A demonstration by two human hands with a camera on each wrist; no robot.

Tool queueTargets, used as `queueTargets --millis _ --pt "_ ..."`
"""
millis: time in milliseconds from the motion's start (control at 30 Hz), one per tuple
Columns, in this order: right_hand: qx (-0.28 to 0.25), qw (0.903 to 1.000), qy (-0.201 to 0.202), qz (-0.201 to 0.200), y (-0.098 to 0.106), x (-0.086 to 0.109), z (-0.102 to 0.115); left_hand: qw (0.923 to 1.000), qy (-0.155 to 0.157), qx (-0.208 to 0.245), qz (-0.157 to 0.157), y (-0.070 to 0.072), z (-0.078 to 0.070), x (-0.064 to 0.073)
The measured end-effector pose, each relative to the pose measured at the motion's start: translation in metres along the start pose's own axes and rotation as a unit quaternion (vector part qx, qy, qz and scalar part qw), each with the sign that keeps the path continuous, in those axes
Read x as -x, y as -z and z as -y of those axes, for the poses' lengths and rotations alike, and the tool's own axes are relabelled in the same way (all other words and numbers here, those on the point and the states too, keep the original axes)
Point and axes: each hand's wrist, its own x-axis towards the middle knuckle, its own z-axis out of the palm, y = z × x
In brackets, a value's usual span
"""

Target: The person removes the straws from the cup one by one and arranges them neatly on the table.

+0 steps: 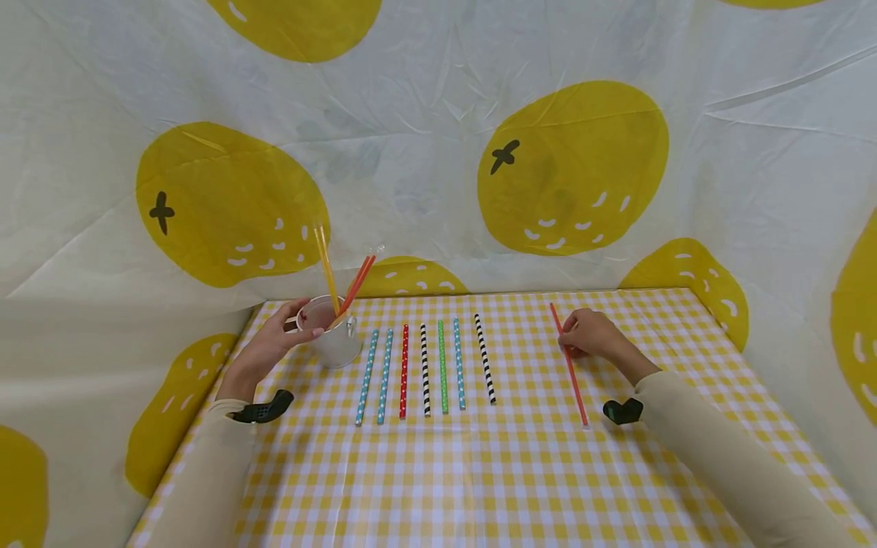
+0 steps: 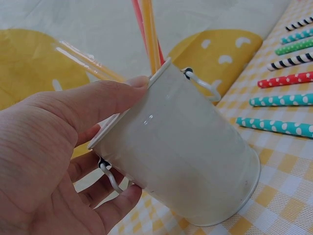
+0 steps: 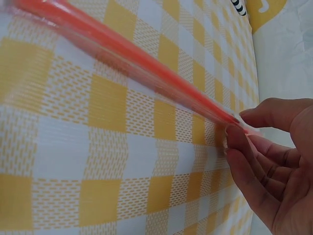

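My left hand (image 1: 263, 346) grips the rim of a small white metal bucket (image 2: 186, 147), thumb on the outer wall and fingers around the side handle. Yellow straws (image 1: 327, 266) and red-orange straws (image 1: 358, 285) in clear wrappers stick up out of it. On the right, my right hand (image 1: 591, 335) pinches a red-orange straw (image 1: 575, 384) between thumb and fingers, near its far part. This straw lies lengthwise along the tablecloth, and its clear wrapper shows in the right wrist view.
Between the hands lies a row of patterned paper straws: blue dotted (image 1: 366, 377), red (image 1: 403, 373), black-and-white striped (image 1: 425, 373) and green (image 1: 442, 369). A yellow checked tablecloth (image 1: 411, 487) covers the table. Behind it hangs a white curtain (image 1: 411, 183) with yellow fruit prints.
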Motion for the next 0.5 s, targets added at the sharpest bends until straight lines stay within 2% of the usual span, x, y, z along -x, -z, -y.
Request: queueTargets --millis 267,500 --pt "-0.012 0.9999 0.002 0.008 0.0033 -0.0016 0.0004 1.0 0.001 0.003 0.0 0.0001 0.0006 0.0003" --pt "0.013 0.9994 0.024 -0.019 0.0088 -0.0014 0.0091 1.0 -0.001 0.003 0.0 0.0002 0.0004 -0.0002"
